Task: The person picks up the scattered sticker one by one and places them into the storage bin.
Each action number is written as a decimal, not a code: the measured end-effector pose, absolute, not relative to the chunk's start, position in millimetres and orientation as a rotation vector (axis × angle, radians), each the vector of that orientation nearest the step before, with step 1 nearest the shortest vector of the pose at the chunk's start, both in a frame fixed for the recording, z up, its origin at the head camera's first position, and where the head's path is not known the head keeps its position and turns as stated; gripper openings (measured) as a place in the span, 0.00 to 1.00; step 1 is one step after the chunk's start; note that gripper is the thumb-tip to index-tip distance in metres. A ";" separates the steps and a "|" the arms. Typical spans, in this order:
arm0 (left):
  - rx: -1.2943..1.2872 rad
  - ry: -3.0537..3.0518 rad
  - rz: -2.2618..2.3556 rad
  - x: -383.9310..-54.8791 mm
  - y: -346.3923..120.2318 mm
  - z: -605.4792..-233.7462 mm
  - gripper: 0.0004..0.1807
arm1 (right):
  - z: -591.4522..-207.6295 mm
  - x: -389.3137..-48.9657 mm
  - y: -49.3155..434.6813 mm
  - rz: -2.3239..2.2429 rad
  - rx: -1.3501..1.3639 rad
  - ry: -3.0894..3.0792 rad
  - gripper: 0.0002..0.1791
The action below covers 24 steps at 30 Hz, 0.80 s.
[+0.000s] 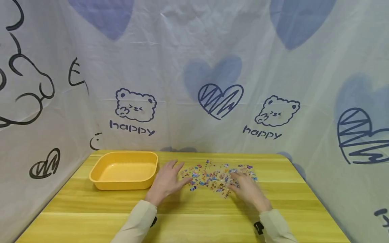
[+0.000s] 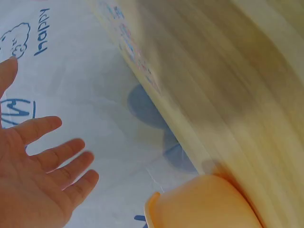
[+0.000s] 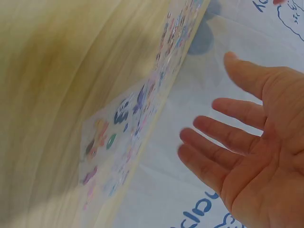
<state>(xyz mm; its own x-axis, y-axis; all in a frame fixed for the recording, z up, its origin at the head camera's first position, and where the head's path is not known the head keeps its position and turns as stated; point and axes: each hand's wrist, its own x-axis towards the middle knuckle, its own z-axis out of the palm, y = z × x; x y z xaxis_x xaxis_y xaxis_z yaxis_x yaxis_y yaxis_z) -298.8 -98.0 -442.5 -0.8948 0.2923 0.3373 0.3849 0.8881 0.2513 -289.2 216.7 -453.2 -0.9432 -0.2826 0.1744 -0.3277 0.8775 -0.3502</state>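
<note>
Several clear sheets of small colourful stickers lie spread over one another on the table. My left hand is at the left end of the sheets, beside the yellow tub, with its fingers loosely spread. Over the right part of the sheets is my right hand; whether its fingertips touch them is unclear in the head view. The right wrist view shows that palm and its extended fingers holding nothing, with a sticker sheet nearby. In the left wrist view, the left palm holds nothing either.
A yellow plastic tub stands at the table's back left, with no contents visible. The wood-grain table ends at a white printed curtain behind it, with more curtain at both sides.
</note>
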 end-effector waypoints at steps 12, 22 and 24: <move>-0.459 -2.588 -0.557 -302.7 -114.1 -437.4 0.19 | -453.0 -288.4 238.8 0.737 0.326 -2.953 0.07; -0.373 -2.582 -0.549 -304.2 -140.8 -434.1 0.11 | -454.9 -287.7 272.3 0.763 0.120 -3.006 0.24; -0.361 -2.585 -0.549 -303.1 -149.0 -435.6 0.12 | -454.4 -287.2 277.8 0.772 0.077 -3.027 0.28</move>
